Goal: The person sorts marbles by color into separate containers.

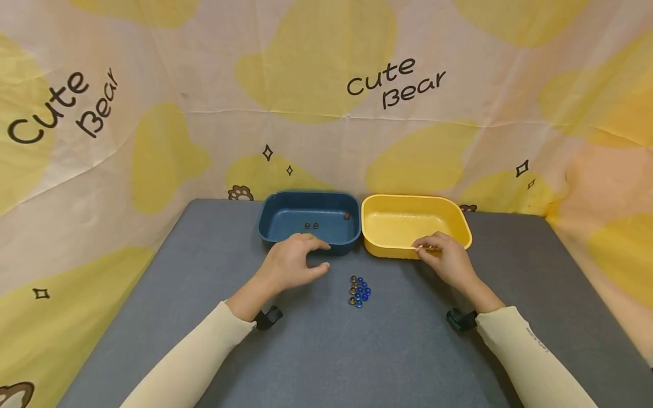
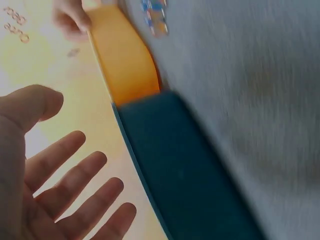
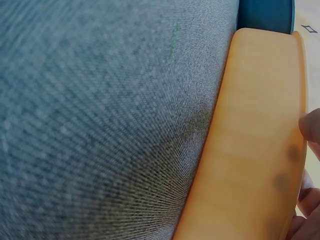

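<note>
My left hand [image 1: 293,262] hovers by the front rim of the blue bin [image 1: 270,226], thumb and fingers spread apart with nothing between them. Its spread fingers [image 2: 75,185] also show in the left wrist view. My right hand [image 1: 449,260] pinches the front rim of the yellow bin [image 1: 388,249], fingers reaching over the edge and thumb outside. Through the yellow wall, in the right wrist view, dark fingertip-like spots show. Inside the blue bin lie two brown marbles [image 1: 312,225] and a red marble [image 1: 347,216]. The inside of the yellow bin is partly hidden by my right hand.
A cluster of several blue and amber glass marbles [image 1: 360,291] lies on the grey table [image 1: 326,357], in front of the bins and between my forearms. Both bins stand side by side at the back edge, against a printed cloth [image 1: 306,141].
</note>
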`<state>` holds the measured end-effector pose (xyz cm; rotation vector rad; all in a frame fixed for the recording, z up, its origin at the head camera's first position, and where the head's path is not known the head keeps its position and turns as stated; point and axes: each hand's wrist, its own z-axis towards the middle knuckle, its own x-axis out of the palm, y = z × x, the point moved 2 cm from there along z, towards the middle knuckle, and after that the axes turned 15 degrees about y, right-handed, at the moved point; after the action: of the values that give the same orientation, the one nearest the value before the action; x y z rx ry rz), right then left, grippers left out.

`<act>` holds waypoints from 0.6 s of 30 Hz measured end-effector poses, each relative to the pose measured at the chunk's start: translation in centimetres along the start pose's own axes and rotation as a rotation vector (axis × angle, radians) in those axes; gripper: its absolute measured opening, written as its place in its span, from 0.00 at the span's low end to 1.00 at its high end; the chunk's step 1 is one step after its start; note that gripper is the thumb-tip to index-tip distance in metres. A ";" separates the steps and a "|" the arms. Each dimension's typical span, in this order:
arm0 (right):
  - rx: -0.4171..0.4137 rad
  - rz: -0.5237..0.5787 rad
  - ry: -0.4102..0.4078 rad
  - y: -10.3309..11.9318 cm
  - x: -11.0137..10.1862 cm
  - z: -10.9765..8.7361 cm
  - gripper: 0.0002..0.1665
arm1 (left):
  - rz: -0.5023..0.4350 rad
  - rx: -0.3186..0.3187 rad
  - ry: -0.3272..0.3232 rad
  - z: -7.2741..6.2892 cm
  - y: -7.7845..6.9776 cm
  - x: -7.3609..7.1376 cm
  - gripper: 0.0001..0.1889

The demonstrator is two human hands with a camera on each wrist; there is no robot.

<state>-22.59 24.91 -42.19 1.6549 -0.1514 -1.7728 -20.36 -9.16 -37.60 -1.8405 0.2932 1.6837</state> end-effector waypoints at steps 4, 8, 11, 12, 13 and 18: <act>-0.007 -0.004 -0.005 0.0 0.0 0.0 0.05 | -0.045 0.047 0.016 -0.4 -1.7 1.2 0.15; -0.013 -0.009 -0.012 -0.1 0.0 0.0 0.05 | -0.090 0.081 0.080 -0.5 -3.1 2.2 0.16; -0.015 -0.010 -0.015 -0.1 0.0 0.0 0.05 | -0.103 0.086 0.116 -0.4 -3.7 2.9 0.16; -0.016 -0.009 -0.016 -0.1 0.0 0.0 0.05 | -0.101 0.084 0.124 -0.4 -3.8 3.1 0.16; -0.016 -0.009 -0.016 -0.1 0.0 0.0 0.05 | -0.098 0.080 0.132 -0.3 -4.0 3.3 0.15; -0.007 -0.002 -0.010 0.0 0.0 0.0 0.05 | -0.087 0.055 0.192 0.1 -4.5 4.4 0.12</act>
<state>-22.58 24.92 -42.19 1.6419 -0.1478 -1.7815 -17.25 -4.50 -40.45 -1.9484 0.3300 1.4299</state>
